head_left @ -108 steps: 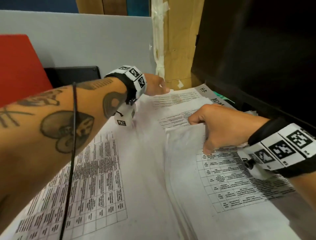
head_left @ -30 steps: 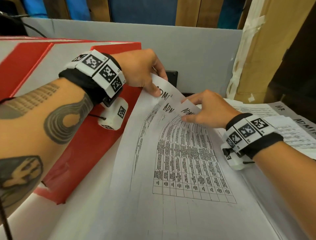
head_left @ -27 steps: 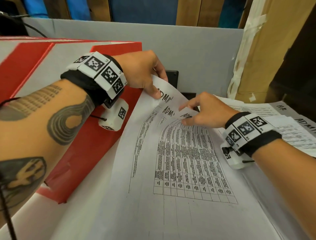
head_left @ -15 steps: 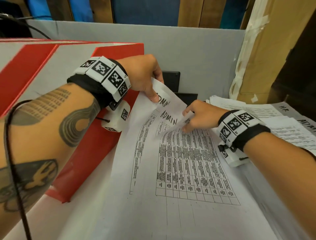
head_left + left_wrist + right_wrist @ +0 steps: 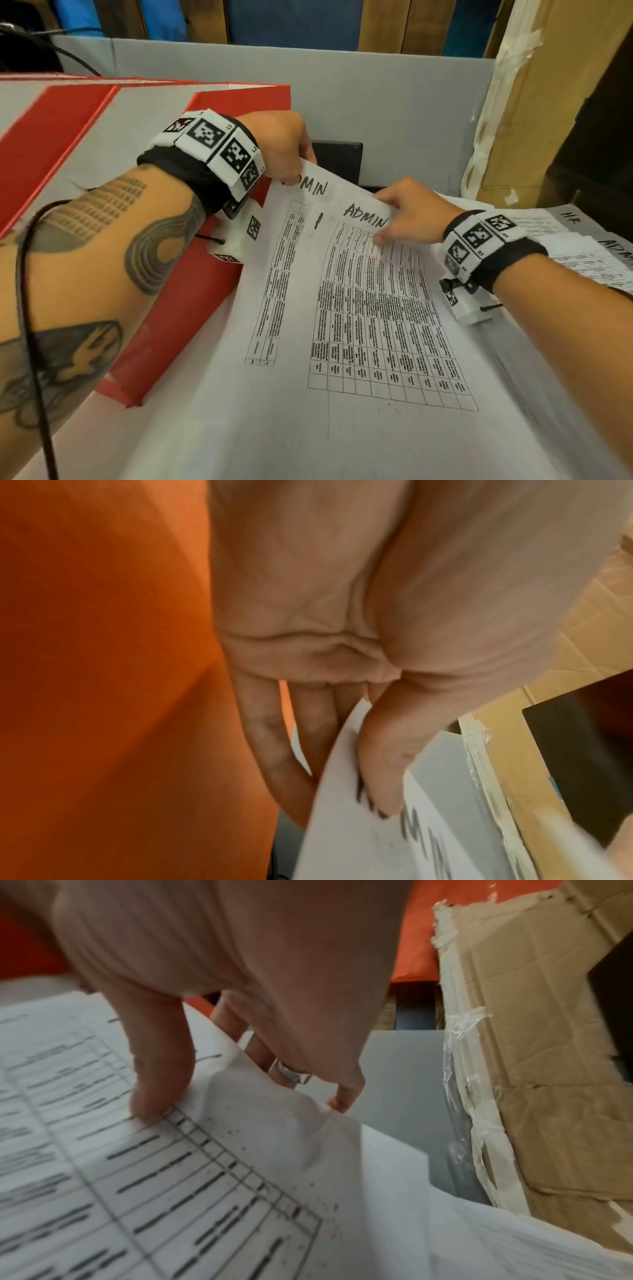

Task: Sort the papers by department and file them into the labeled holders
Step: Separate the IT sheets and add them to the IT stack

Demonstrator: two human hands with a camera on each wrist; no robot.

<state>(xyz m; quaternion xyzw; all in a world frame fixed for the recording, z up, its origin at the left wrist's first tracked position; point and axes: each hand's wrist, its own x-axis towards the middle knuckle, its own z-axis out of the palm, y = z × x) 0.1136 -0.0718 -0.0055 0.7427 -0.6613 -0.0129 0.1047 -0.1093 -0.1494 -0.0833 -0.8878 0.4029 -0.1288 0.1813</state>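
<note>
Two large white sheets printed with tables and hand-marked "ADMIN" lie fanned in front of me. My left hand (image 5: 291,161) pinches the far corner of the lower ADMIN sheet (image 5: 274,291), thumb on top and fingers beneath, as the left wrist view shows (image 5: 377,772). My right hand (image 5: 397,216) pinches the far edge of the upper ADMIN sheet (image 5: 376,325), thumb pressed on the printed grid (image 5: 161,1085). A red and white holder (image 5: 178,308) stands just left of the sheets, beside my left wrist.
More papers marked "HR" (image 5: 572,219) and "ADM" lie in a pile at the right. A grey partition (image 5: 394,113) closes the back, with a black object (image 5: 339,157) against it. Taped cardboard (image 5: 534,102) rises at the right.
Since a second ago my right hand has gone from resting fingers on the upper sheet to pinching its far edge and drawing it right, uncovering the "ADMIN" label on the lower sheet.
</note>
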